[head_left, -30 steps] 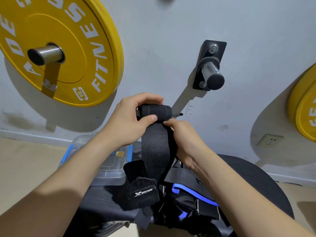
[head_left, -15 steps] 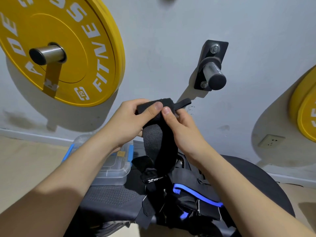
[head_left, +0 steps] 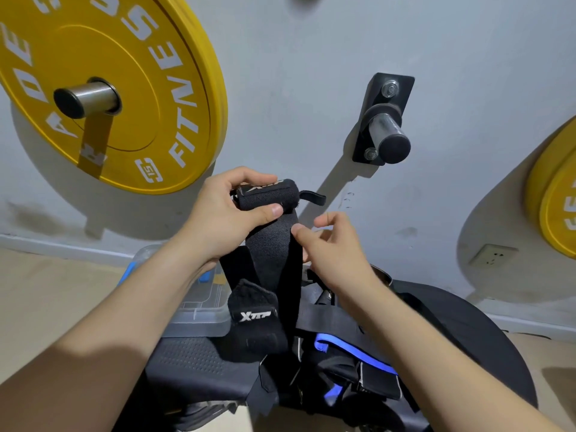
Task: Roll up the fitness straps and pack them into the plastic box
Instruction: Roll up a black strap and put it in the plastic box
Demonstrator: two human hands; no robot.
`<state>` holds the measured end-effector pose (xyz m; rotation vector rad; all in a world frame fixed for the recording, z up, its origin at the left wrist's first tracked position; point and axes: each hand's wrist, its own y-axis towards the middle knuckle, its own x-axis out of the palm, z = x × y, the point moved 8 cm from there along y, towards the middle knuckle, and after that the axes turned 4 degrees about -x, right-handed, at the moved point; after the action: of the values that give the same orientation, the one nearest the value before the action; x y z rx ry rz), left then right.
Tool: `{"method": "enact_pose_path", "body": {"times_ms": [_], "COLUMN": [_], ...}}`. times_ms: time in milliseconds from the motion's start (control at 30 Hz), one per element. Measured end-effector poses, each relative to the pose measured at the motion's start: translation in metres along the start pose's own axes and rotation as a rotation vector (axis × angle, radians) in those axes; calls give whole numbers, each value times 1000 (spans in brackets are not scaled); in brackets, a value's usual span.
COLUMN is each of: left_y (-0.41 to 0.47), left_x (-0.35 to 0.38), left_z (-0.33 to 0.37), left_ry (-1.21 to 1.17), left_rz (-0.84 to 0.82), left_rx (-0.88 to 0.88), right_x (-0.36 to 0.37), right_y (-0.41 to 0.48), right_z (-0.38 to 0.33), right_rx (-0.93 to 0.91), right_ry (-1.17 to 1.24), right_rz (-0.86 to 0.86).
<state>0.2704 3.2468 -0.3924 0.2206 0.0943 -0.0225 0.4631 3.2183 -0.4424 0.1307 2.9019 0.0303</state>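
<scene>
My left hand (head_left: pixel 224 216) grips the rolled top of a black fitness strap (head_left: pixel 274 244), thumb across the roll. The strap's loose length hangs straight down from the roll. My right hand (head_left: pixel 333 247) pinches the strap's right edge just under the roll, with its other fingers loosely spread. A second black strap end with a white logo (head_left: pixel 255 319) dangles lower left. The clear plastic box (head_left: pixel 199 310) with blue latches lies closed behind my left forearm. More black and blue straps (head_left: pixel 352 363) are heaped on the black bench below.
A yellow weight plate (head_left: pixel 103 85) hangs on a wall peg at upper left. A bare steel peg (head_left: pixel 386 132) juts from the wall above my hands. Another yellow plate (head_left: pixel 558 194) sits at the right edge, with a wall socket (head_left: pixel 492 257) below it.
The roll has been turned further, so its white logo now faces up. My right hand has slipped off the roll and down to the strap's edge.
</scene>
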Motion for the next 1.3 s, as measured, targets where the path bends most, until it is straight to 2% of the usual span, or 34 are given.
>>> {"method": "enact_pose_path", "body": {"times_ms": [67,167,233,300,367,500,633,800,933,1100,1200,1300], "left_y": [-1,-2,-4,-5,-7,-10,-15,-18,-20,-19,-15,-14], "left_x": [-2,-3,-2,-1,0,6,18,17,19,15,0,-14], "left_z": [1,4,7,8,7,-4,-13,-11,-12,-13,-11,-3], "left_ry": [19,0,-35,-96,-173,-483,-736,-823,-812,-823,-772,-541], "left_rz": [49,94,105,121,143,196,200,177,121,128,199,217], "left_rx": [11,27,28,8,-26,-166,-290,-333,-385,-401,-337,-221], "right_x": [0,16,31,42,49,51,46,38,40,49,65,84], "right_y": [-11,-31,-40,-47,-52,-47,-46,-44,-33,-24,-27,-41], "right_z": [-19,-38,-37,-39,-41,-38,-36,-38,-33,-16,-8,3], "right_rx": [-278,-602,-720,-835,-905,-787,-675,-862,-794,-585,-510,-367], "right_ry": [-190,-455,-648,-829,-904,-734,-615,-543,-360,-257,-339,-374], "right_rz": [94,71,26,61,113,125,261,306,150,-47,-281,-637]}}
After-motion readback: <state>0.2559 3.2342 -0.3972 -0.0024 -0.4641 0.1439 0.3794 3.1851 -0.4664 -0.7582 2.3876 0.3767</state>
